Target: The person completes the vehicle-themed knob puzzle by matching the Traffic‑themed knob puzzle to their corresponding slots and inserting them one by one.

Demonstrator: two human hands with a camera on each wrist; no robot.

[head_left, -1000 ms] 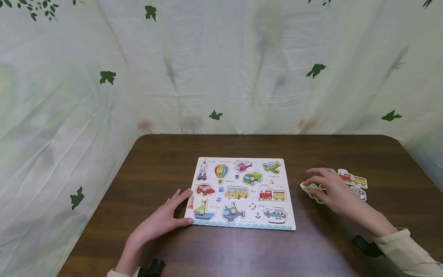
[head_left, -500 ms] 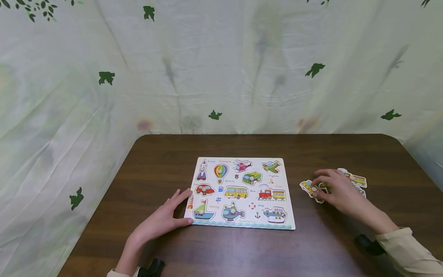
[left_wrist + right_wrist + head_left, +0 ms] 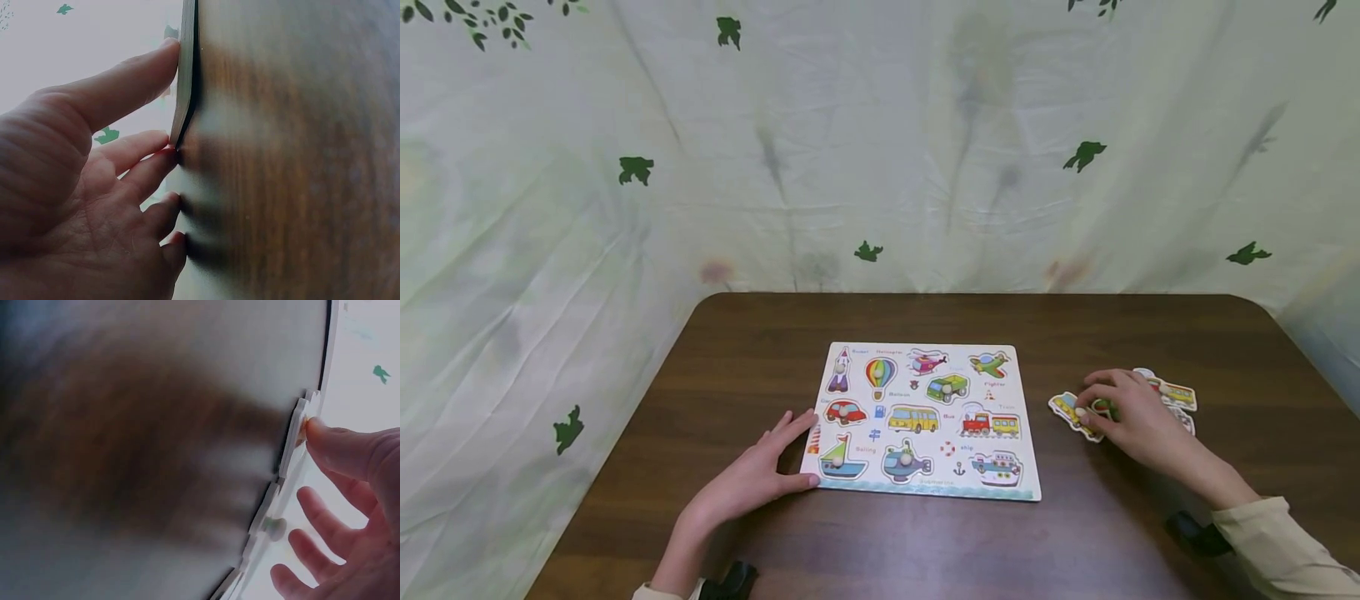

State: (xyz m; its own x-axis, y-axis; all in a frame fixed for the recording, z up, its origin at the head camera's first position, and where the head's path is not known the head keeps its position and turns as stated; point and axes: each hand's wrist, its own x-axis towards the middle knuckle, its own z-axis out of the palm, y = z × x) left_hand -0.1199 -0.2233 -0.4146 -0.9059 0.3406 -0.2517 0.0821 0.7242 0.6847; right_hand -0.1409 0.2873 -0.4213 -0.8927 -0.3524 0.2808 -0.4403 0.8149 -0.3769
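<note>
A white puzzle board (image 3: 955,462) with coloured vehicle pictures lies flat on the table. My left hand (image 3: 752,475) touches its left edge with spread, mostly straight fingers; the left wrist view shows the thumb (image 3: 140,75) against the board's side. To the right of the board, my right hand (image 3: 1131,421) pinches the knob of a yellow bus-like puzzle piece (image 3: 1064,406) between thumb and index finger. That piece still lies on the table. A partly covered green piece (image 3: 1105,407) sits under the fingers, and a train piece (image 3: 1178,396) lies behind the hand.
Another piece, pale and mostly hidden (image 3: 1183,421), lies beside the train piece. In the right wrist view, the loose pieces stand close together, one with a pale knob (image 3: 275,529). A leaf-patterned cloth (image 3: 880,150) hangs behind the brown table (image 3: 760,325).
My right hand has shifted slightly right, its fingers drawing in from over the yellow piece onto its knob. The left hand and the board have stayed in place.
</note>
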